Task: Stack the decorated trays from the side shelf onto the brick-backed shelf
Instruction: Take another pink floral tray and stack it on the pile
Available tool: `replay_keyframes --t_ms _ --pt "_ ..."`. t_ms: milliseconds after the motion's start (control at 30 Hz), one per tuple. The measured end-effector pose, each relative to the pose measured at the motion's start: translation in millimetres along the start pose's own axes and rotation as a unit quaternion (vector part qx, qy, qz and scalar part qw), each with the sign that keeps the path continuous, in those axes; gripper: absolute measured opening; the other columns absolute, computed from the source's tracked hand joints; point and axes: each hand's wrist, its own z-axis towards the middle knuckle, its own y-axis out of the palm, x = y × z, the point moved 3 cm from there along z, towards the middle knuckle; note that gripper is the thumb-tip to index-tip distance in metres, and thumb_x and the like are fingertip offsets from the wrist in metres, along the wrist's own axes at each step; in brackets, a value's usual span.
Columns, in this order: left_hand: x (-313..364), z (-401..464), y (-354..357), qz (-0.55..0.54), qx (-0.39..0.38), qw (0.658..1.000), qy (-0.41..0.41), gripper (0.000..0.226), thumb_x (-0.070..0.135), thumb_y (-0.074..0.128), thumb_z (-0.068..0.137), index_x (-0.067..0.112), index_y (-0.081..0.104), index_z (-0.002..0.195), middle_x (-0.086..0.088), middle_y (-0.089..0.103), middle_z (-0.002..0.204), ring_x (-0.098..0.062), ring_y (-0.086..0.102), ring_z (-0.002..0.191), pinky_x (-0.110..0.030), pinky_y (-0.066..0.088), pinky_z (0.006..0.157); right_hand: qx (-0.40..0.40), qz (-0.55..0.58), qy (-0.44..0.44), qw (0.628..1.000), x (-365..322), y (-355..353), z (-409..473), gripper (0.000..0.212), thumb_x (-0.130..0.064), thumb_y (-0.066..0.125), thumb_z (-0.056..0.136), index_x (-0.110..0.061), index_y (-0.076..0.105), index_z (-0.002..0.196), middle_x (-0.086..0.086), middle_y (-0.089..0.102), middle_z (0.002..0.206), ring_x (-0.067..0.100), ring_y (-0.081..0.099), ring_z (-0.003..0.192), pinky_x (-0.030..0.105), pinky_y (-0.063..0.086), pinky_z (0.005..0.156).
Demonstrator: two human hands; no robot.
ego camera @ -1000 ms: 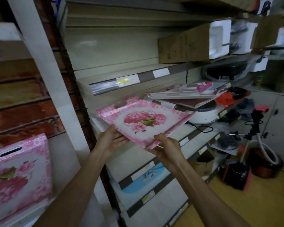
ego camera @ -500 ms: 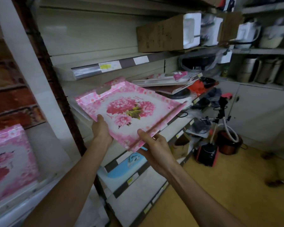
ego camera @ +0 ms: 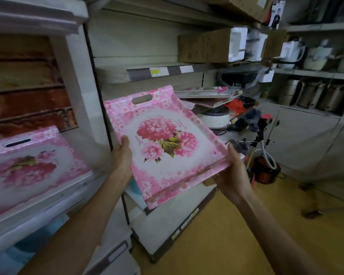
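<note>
A pink tray with a peony print (ego camera: 163, 143) is held in mid-air, tilted toward me, its cut-out handle at the top. My left hand (ego camera: 122, 157) grips its left edge and my right hand (ego camera: 233, 171) grips its lower right corner. A second flowered pink tray (ego camera: 28, 167) lies on the brick-backed shelf (ego camera: 54, 197) at the lower left. Further trays (ego camera: 207, 94) lie stacked on the side shelf (ego camera: 167, 71) behind the held one.
A white upright post (ego camera: 77, 86) separates the two shelf units. Cardboard boxes (ego camera: 203, 46) sit on the upper side shelf. A white cooker (ego camera: 216, 119), red cloth, and a red appliance (ego camera: 264, 169) on the yellow floor stand to the right, below metal pots.
The tray has come off the side shelf, moving left and toward me while tipping more upright. My view has swung left, so the brick-backed shelf and its tray show more fully.
</note>
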Motion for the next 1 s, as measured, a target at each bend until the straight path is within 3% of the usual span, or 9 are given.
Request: replay_keyframes --t_ms 100,200,267,400,567,700,767,867,1000 --pt "6.0 -17.7 -36.4 0.027 0.010 0.999 0.015 0.035 0.043 0.041 0.101 0.013 0.056 0.112 0.002 0.066 0.093 -0.005 0.065 0.069 -0.016 0.053 0.047 0.010 -0.020 0.028 0.999 2.8 2.9 -18.3 0.057 -0.046 0.048 0.095 -0.003 0.055 0.132 0.021 0.063 0.128 0.042 0.058 0.117 0.052 0.049 0.092" --pt "12.4 -30.5 -78.2 0.043 0.019 0.999 0.013 0.058 0.049 0.040 0.100 0.009 0.043 0.142 -0.010 0.054 0.140 -0.027 0.056 0.123 -0.040 0.049 0.102 -0.033 -0.064 0.059 0.996 8.9 18.8 -35.1 0.054 -0.038 0.049 0.095 0.001 0.055 0.132 0.016 0.068 0.110 0.033 0.066 0.096 0.042 0.057 0.076" --pt "18.3 -37.8 -107.1 0.040 0.024 0.998 0.032 0.059 0.050 0.040 0.100 0.014 0.039 0.147 -0.007 0.044 0.150 -0.029 0.046 0.134 -0.045 0.037 0.112 -0.065 -0.091 0.087 0.990 15.0 28.9 -41.0 0.054 -0.036 0.054 0.090 0.002 0.057 0.129 0.012 0.071 0.098 0.024 0.070 0.078 0.033 0.057 0.061" --pt "29.6 -56.9 -162.5 0.032 0.040 0.997 0.061 0.053 0.049 0.042 0.099 0.015 0.050 0.139 -0.004 0.057 0.138 -0.026 0.058 0.120 -0.043 0.045 0.105 -0.096 -0.216 0.111 0.965 31.7 50.8 -40.7 0.045 -0.038 0.056 0.093 -0.001 0.066 0.117 0.015 0.071 0.110 0.021 0.071 0.079 0.028 0.056 0.057" --pt "45.8 -74.1 -219.9 0.021 0.087 0.992 0.093 0.047 0.045 0.047 0.099 0.014 0.056 0.132 0.000 0.062 0.126 -0.023 0.059 0.117 -0.038 0.046 0.101 -0.124 -0.326 0.065 0.935 63.1 99.3 -36.6 0.043 -0.040 0.066 0.088 -0.002 0.069 0.107 0.016 0.073 0.107 0.036 0.069 0.099 0.052 0.053 0.094" --pt "56.3 -81.0 -255.6 0.022 0.116 0.986 0.120 0.046 0.043 0.045 0.100 0.019 0.052 0.138 0.007 0.059 0.122 0.000 0.059 0.090 -0.018 0.048 0.076 -0.180 -0.390 0.032 0.902 88.9 142.4 -31.9 0.042 -0.043 0.074 0.081 -0.009 0.065 0.102 0.009 0.075 0.092 0.024 0.074 0.079 0.035 0.062 0.065" --pt "62.5 -83.1 -271.9 0.026 0.137 0.981 0.134 0.048 0.042 0.044 0.100 0.021 0.046 0.143 0.011 0.054 0.122 0.002 0.057 0.093 -0.011 0.044 0.079 -0.197 -0.383 0.008 0.903 100.4 161.2 -27.1 0.033 -0.037 0.073 0.083 -0.010 0.060 0.097 0.005 0.075 0.086 0.015 0.074 0.066 0.023 0.056 0.052" --pt "71.5 -83.3 -292.3 0.041 0.158 0.975 0.147 0.046 0.042 0.044 0.101 0.015 0.050 0.138 0.007 0.058 0.125 -0.010 0.058 0.105 -0.021 0.043 0.087 -0.218 -0.372 -0.025 0.902 116.4 185.6 -17.8 0.026 -0.035 0.072 0.085 -0.015 0.056 0.089 -0.001 0.073 0.078 0.010 0.072 0.062 0.020 0.054 0.050" --pt "82.2 -73.4 -313.0 0.064 0.195 0.964 0.167 0.027 0.035 0.053 0.097 0.017 0.054 0.118 0.012 0.061 0.095 -0.004 0.059 0.082 -0.016 0.044 0.057 -0.243 -0.350 -0.040 0.904 131.1 213.1 -1.9 0.025 -0.037 0.074 0.083 -0.017 0.059 0.087 -0.003 0.074 0.078 0.010 0.073 0.067 0.018 0.054 0.053"
